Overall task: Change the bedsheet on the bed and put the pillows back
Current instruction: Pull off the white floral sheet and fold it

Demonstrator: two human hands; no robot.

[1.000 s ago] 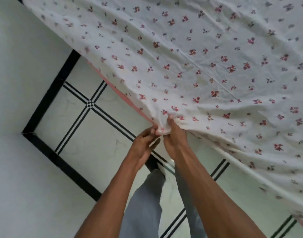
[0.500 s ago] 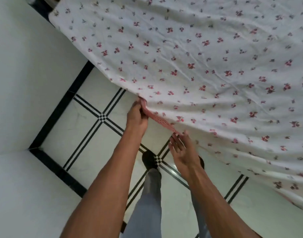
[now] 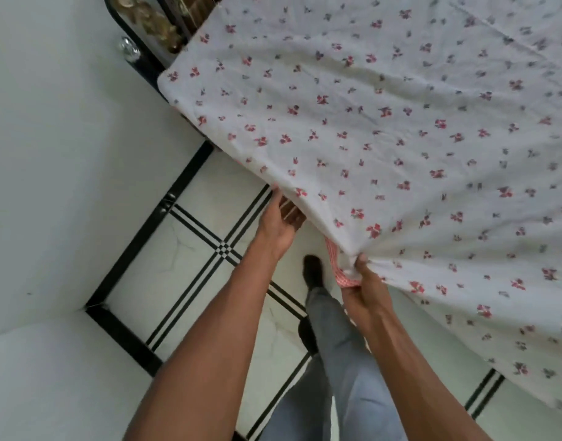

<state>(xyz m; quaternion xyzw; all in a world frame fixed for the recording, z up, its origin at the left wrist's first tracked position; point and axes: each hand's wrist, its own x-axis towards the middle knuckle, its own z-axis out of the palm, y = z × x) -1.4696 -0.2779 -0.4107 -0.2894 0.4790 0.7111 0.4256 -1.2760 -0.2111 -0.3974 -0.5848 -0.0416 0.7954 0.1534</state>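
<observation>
white floral bedsheet (image 3: 384,128) bunches in the right hand (image 3: 367,289), fingers curled tight round its near edge. left hand (image 3: 278,222) reaches under the same edge further left; its grip is hidden, i cannot tell. sheet covers the bed (image 3: 152,68), overhanging the tiled floor (image 3: 184,249).

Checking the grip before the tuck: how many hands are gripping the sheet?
1: the right hand pinches the floral sheet at its edge. The left hand lies open beneath the edge.
</observation>
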